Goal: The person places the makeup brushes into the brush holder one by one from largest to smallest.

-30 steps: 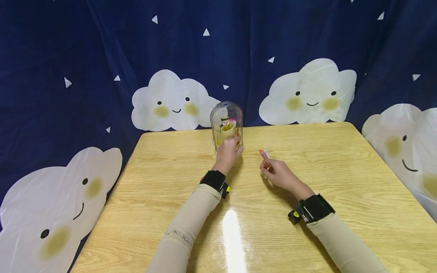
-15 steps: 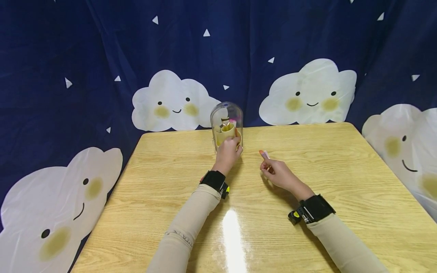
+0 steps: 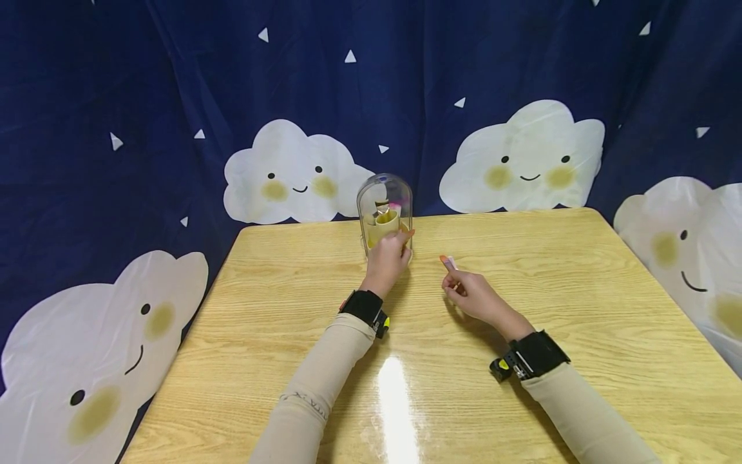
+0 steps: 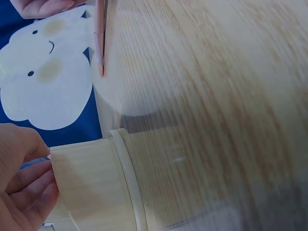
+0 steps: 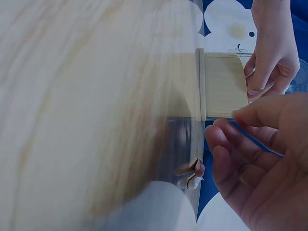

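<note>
A cream cup (image 3: 388, 223) stands upright near the table's back edge, together with a clear dome (image 3: 384, 187); whether it is inside or in front is unclear. My left hand (image 3: 385, 261) grips near the cup's upper edge with curled fingers; some fingertips are hidden. The left wrist view shows the cup's side (image 4: 91, 183) and a pale base ring (image 4: 130, 183). To the right, my right hand (image 3: 472, 293) hangs with loosely curled fingers, nothing visible between thumb and fingers. Just past it is a slim orange-tipped thing (image 3: 447, 261), pinkish in the left wrist view, its kind unclear.
The light wooden table (image 3: 261, 361) carries a bright glare streak at the front. Behind it hangs a dark blue curtain (image 3: 324, 84) with white clouds and triangles. Black camera straps (image 3: 363, 306) circle both wrists.
An orange-looking fingertip or small thing at my left hand has tipped from upright to pointing right. The right hand, cup and dome stay where they were.
</note>
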`<state>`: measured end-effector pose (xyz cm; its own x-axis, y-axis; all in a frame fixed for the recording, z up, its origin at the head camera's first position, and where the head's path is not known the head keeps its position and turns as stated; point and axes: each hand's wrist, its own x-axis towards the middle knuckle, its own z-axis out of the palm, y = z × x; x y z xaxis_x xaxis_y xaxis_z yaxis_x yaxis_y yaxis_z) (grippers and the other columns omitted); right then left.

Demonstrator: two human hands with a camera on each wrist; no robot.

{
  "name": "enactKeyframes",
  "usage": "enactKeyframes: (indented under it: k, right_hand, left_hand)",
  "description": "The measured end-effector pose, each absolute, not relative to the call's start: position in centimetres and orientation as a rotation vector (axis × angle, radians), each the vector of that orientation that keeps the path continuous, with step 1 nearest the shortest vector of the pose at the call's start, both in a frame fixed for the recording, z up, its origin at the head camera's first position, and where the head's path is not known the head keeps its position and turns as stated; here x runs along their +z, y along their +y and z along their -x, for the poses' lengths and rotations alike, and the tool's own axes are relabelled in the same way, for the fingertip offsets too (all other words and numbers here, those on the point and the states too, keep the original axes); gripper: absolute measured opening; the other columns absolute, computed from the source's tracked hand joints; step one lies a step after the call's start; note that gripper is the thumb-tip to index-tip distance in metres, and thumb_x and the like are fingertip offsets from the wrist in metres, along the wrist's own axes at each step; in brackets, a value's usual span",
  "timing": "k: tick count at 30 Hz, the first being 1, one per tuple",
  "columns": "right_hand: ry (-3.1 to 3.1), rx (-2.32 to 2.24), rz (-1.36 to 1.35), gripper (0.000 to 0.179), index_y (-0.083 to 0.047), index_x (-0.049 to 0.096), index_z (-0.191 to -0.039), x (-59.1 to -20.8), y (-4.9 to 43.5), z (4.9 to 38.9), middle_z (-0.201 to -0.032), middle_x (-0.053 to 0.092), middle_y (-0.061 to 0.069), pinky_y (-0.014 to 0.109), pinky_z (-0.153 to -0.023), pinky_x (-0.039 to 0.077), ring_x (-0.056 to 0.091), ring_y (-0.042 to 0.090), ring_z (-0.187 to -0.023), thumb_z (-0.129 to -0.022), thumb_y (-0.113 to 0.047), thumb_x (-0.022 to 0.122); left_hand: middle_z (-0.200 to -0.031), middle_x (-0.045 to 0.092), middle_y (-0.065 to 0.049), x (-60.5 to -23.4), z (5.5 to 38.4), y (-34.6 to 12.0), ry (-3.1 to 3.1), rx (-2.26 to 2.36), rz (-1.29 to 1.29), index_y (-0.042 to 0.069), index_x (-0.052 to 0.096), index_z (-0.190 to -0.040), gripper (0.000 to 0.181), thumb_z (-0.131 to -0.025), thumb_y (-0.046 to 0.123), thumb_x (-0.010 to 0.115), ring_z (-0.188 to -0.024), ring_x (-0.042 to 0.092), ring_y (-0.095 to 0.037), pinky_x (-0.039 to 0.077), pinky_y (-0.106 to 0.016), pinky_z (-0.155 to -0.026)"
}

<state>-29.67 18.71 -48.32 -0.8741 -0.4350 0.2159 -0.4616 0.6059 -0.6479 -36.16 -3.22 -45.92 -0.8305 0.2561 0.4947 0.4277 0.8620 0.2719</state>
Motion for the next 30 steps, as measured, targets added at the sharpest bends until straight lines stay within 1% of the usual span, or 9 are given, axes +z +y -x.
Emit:
enactKeyframes:
  k: [4,6,7,11,14,18,23,26,30]
  right_hand:
    - [-2.777,1.134,-0.775,0.004,0.003,0.066,-0.099,-48.4,18.8,29.7,-0.087,0.067,0.009,0.027,-0.062,0.049,0.057,0.013,-0.069,-0.096,0.002,0.063]
    - [-2.774,1.133,-0.776,0.004,0.003,0.066,-0.099,-48.4,18.9,29.7,-0.087,0.067,0.009,0.027,-0.062,0.049,0.057,0.013,-0.069,-0.096,0.002,0.064]
    - [-2.771,1.131,-0.778,0.004,0.003,0.066,-0.098,-48.4,18.9,29.7,-0.086,0.067,0.009,0.027,-0.062,0.049,0.057,0.013,-0.069,-0.096,0.002,0.064]
    - [-2.767,1.127,-0.783,0.004,0.003,0.066,-0.097,-48.5,18.9,29.7,-0.086,0.067,0.009,0.027,-0.062,0.050,0.058,0.013,-0.069,-0.096,0.000,0.064]
    - [-2.765,1.123,-0.785,0.005,0.003,0.066,-0.097,-48.6,18.9,29.7,-0.086,0.067,0.008,0.027,-0.062,0.050,0.058,0.014,-0.069,-0.096,-0.001,0.064]
    - [-2.768,1.117,-0.788,0.007,0.004,0.065,-0.096,-48.6,18.9,29.8,-0.086,0.067,0.009,0.027,-0.062,0.050,0.058,0.014,-0.069,-0.097,-0.002,0.063]
    - [-2.764,1.112,-0.795,0.004,0.003,0.066,-0.097,-48.6,19.0,29.8,-0.086,0.067,0.010,0.027,-0.063,0.050,0.058,0.014,-0.069,-0.096,0.000,0.063]
    - [-2.755,1.109,-0.799,0.004,0.003,0.066,-0.098,-48.5,19.0,29.7,-0.087,0.067,0.010,0.028,-0.063,0.050,0.059,0.014,-0.071,-0.096,0.001,0.063]
    - [-2.756,1.110,-0.793,0.004,0.004,0.067,-0.098,-48.4,19.0,29.7,-0.087,0.067,0.009,0.027,-0.063,0.051,0.059,0.014,-0.072,-0.095,0.002,0.063]
  left_hand:
    - [-0.091,0.073,-0.004,-45.9,36.0,-3.4,-2.602,-0.483,0.450,0.013,0.077,-0.113,0.022,-0.092,0.012,0.070,-0.074,0.067,-0.019,0.053,-0.033,-0.056]
    - [-0.086,0.074,-0.004,-45.8,35.8,-3.6,-2.618,-0.449,0.402,0.012,0.077,-0.100,0.011,-0.092,0.018,0.073,-0.072,0.070,-0.020,0.055,-0.037,-0.056]
    - [-0.084,0.074,-0.004,-45.8,35.7,-3.7,-2.628,-0.428,0.376,0.012,0.076,-0.093,0.009,-0.092,0.021,0.074,-0.072,0.071,-0.021,0.056,-0.038,-0.057]
    - [-0.078,0.073,-0.003,-45.8,35.5,-4.1,-2.664,-0.342,0.324,0.012,0.073,-0.079,0.019,-0.091,0.027,0.076,-0.069,0.072,-0.024,0.057,-0.040,-0.059]
    - [-0.076,0.073,-0.005,-45.9,35.5,-4.3,-2.674,-0.297,0.331,0.012,0.075,-0.078,0.020,-0.091,0.027,0.076,-0.069,0.072,-0.026,0.057,-0.041,-0.060]
    - [-0.079,0.074,-0.005,-45.9,35.5,-4.3,-2.681,-0.289,0.344,0.012,0.079,-0.084,0.018,-0.093,0.028,0.076,-0.072,0.073,-0.027,0.058,-0.041,-0.062]
    - [-0.082,0.076,-0.005,-45.9,35.4,-4.3,-2.675,-0.296,0.350,0.014,0.081,-0.088,0.016,-0.093,0.028,0.075,-0.073,0.073,-0.027,0.059,-0.040,-0.062]
    - [-0.080,0.075,-0.005,-46.0,35.4,-4.2,-2.665,-0.294,0.357,0.014,0.081,-0.085,0.016,-0.093,0.026,0.074,-0.070,0.072,-0.026,0.058,-0.040,-0.060]
    - [-0.076,0.073,-0.005,-46.0,35.3,-4.2,-2.657,-0.302,0.369,0.012,0.077,-0.077,0.018,-0.092,0.021,0.073,-0.067,0.071,-0.026,0.057,-0.040,-0.058]
